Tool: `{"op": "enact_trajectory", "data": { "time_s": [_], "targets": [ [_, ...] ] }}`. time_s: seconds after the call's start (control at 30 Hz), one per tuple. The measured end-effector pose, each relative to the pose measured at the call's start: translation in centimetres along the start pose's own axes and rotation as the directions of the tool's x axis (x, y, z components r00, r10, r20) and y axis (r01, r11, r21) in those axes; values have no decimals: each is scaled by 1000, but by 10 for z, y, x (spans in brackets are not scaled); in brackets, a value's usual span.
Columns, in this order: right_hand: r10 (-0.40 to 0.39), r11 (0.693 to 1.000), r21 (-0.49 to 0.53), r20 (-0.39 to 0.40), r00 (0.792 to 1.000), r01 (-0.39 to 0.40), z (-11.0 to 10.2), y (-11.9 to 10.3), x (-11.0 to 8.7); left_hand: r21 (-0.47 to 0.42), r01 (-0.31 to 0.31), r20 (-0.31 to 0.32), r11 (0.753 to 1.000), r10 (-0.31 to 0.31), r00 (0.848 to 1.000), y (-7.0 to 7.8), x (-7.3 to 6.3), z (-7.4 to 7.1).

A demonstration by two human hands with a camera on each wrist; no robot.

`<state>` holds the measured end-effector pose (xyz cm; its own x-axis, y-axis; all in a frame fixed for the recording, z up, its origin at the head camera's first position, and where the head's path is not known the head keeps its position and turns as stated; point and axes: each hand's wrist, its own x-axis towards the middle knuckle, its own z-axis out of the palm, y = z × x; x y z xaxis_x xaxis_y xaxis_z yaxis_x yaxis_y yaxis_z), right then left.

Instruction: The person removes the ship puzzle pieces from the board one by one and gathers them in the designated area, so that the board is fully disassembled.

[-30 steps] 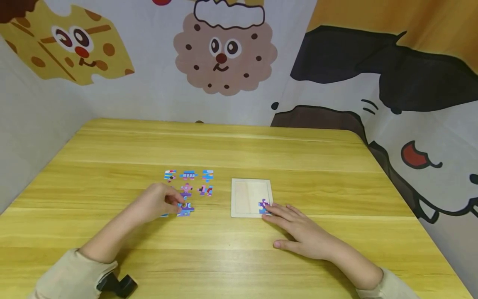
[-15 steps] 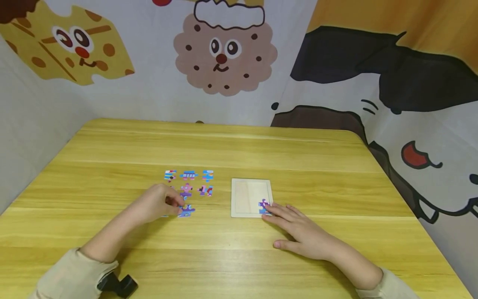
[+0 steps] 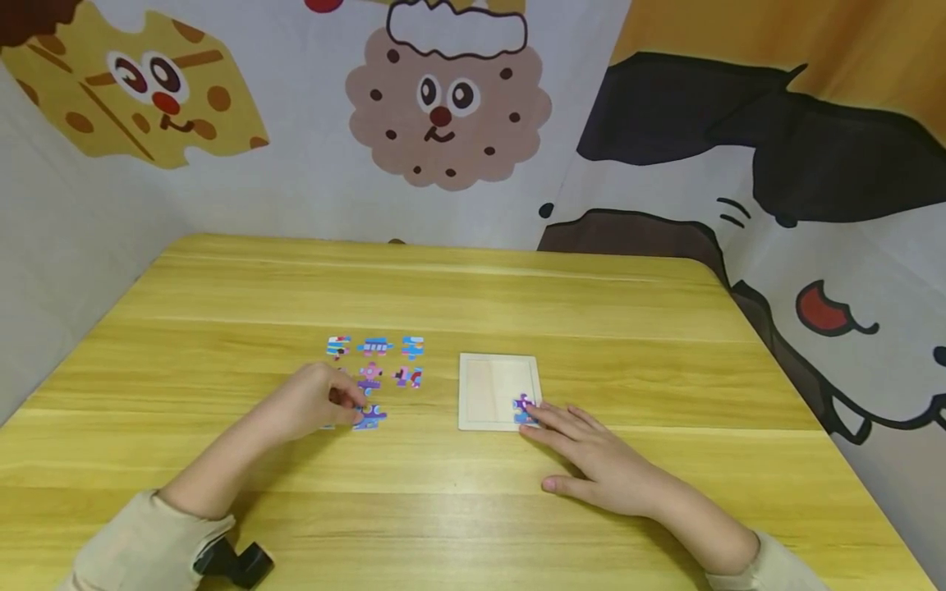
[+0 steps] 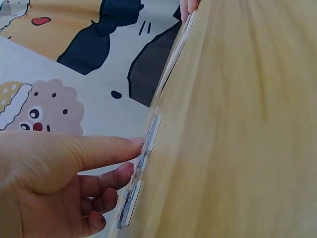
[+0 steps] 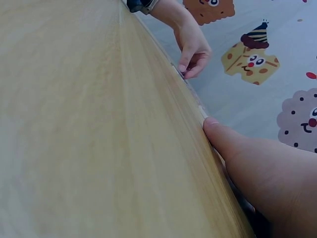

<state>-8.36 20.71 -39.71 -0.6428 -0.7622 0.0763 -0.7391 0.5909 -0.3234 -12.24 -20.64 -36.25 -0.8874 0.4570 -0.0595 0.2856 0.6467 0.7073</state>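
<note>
My left hand (image 3: 318, 402) pinches a purple-and-blue jigsaw piece (image 3: 373, 419) at its left side with thumb and fingertips, low at the table. In the left wrist view the thumb (image 4: 114, 151) meets the pieces, which show edge-on, and the other fingers curl under. My right hand (image 3: 591, 460) lies with fingers extended, fingertips on the right edge of a square wooden puzzle tray (image 3: 484, 390). They overlap another purple-and-blue jigsaw piece (image 3: 523, 408) set in the tray's lower right corner. In the right wrist view only the thumb side of the right hand (image 5: 267, 173) shows.
Several loose pieces lie in rows beyond the left hand, among them a blue-striped piece (image 3: 375, 346) and a pink piece (image 3: 371, 373); the hand partly covers others. The wooden table (image 3: 443, 517) reaches back to a cartoon-printed curtain (image 3: 296, 189).
Between the first frame and now, the piece at my left fingertips has shifted and turned slightly to the right. My right hand has stayed still on the tray's edge.
</note>
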Motion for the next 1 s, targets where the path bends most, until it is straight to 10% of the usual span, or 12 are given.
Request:
{"op": "enact_trajectory", "data": {
  "time_s": [1.0],
  "targets": [
    [96,995,-9,28,995,-96,-1,-2,-1,51,-222,-78,974,226,971,41,24,22]
  ]
}}
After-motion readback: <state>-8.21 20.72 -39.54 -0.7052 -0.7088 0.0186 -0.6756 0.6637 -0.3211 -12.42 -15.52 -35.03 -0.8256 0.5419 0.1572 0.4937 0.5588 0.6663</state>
